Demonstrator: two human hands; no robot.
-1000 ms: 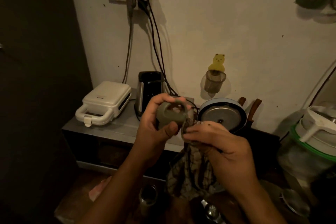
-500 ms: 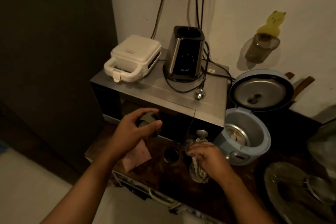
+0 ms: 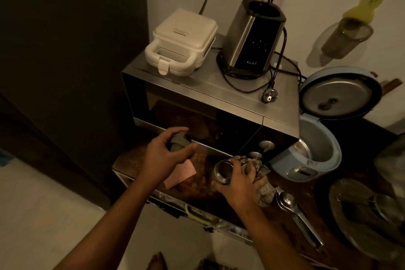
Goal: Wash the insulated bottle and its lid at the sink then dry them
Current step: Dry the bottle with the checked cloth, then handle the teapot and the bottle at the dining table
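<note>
Head view, left hand: the left hand (image 3: 168, 156) was clamped round the grey-green lid (image 3: 178, 140), thumb on one side and fingers on the other. It held the lid above the counter (image 3: 198, 188), just in front of the microwave (image 3: 219, 94).

Head view, right hand: the right hand (image 3: 238, 180) gripped the insulated bottle (image 3: 223, 171) just below its open mouth. The checked cloth (image 3: 262, 178) was bunched under the same fingers on the bottle's far side.

Bottle position: it sat between the two hands, with its mouth tilted toward the left hand. In the dim light it was unclear whether its base touched the counter.

Nearby: a pink cloth (image 3: 183, 175) lay under the left hand. An open blue rice cooker (image 3: 317, 155) stood just beside the checked cloth, and a metal squeezer (image 3: 293, 210) lay near the right wrist.

Stage: the washing looked finished and the drying seemed close to done. Fitting the lid appeared to be the likely next step.

Risk, grip: sharing the grip with the cloth left less finger on smooth steel, so the bottle could slip or tip.

Risk, cloth: a loose fold could get caught under the lid if it were fitted.

Risk, clutter: a swing to the right could knock the rice cooker.
</note>
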